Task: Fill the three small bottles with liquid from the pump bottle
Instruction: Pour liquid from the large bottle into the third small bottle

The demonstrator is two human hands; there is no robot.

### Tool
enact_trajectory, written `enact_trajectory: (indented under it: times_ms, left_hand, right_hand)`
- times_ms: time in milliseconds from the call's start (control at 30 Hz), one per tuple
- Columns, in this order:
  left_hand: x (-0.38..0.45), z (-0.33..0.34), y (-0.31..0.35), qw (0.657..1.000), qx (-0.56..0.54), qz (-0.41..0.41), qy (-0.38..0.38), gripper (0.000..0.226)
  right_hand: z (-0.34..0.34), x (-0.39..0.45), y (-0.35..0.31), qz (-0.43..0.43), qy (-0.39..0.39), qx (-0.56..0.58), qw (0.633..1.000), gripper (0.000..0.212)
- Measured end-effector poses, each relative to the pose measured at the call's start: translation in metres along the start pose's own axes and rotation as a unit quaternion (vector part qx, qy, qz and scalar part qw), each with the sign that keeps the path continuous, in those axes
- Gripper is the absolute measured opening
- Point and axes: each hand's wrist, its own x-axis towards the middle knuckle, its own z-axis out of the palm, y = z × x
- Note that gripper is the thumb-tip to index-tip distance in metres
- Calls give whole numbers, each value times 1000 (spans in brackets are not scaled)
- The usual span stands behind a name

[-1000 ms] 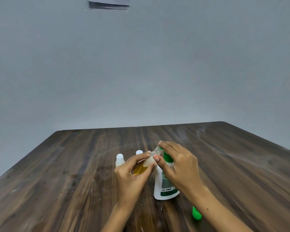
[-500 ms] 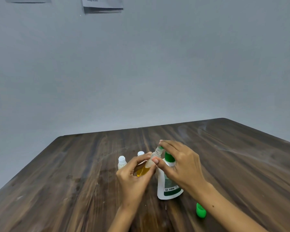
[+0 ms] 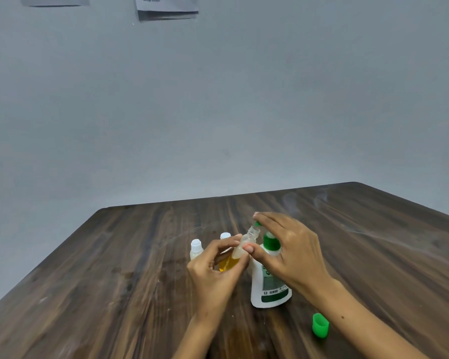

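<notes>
A: Item one, the task's thing in hand?

B: Small translucent plastic bottle (image 3: 240,251), uncapped, part-filled with amber liquid, tilted so its open neck sits under the green nozzle (image 3: 257,224) of the pump. Held that way, I judge, so the liquid falls straight into the narrow mouth.

A: Held by?

B: Left hand (image 3: 214,270), fingers and thumb curled round the lower body of the bottle, lifting it off the table beside the pump bottle.

A: Item two?

B: White plastic pump bottle with green collar and green label (image 3: 270,283), upright on the table, touching or just behind the tilted bottle. Right hand (image 3: 293,252) arches over its pump head, forefinger tip on the nozzle end, thumb against the small bottle's shoulder; probably bracing the two together while pressing. Fingers bent over the pump top, not wrapped round anything else.

A: Remaining stock?

B: Two small translucent bottles with white caps (image 3: 196,248), upright, close together, just beyond the left hand; the nearer one (image 3: 225,236) is mostly hidden. Whether they hold liquid, I cannot tell. Parked within reach, likely awaiting or finished with their turn.

A: Loose parts?

B: One green plastic cap (image 3: 320,325), lying near the right forearm, apart from the pump bottle.

A: Surface?

B: Dark wood-grain table (image 3: 114,281), grey wall behind with paper sheets (image 3: 166,7) pinned high
</notes>
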Motion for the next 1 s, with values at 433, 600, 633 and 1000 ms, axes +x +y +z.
enact_trajectory:
  times_ms: [433, 600, 633, 1000]
  left_hand:
    - [1, 4, 2, 999, -21, -23, 12, 30]
    - [0, 2, 1, 999, -22, -22, 19, 27]
    - [0, 3, 1, 999, -21, -19, 19, 27]
    - [1, 2, 1, 1000, -4, 6, 11, 26]
  right_hand:
    - [8, -9, 2, 13, 3, 33, 999, 79]
    - [6, -3, 1, 20, 5, 31, 999, 77]
    - [4, -2, 1, 18, 6, 35, 999, 78]
    - [7, -4, 6, 7, 4, 55, 998, 78]
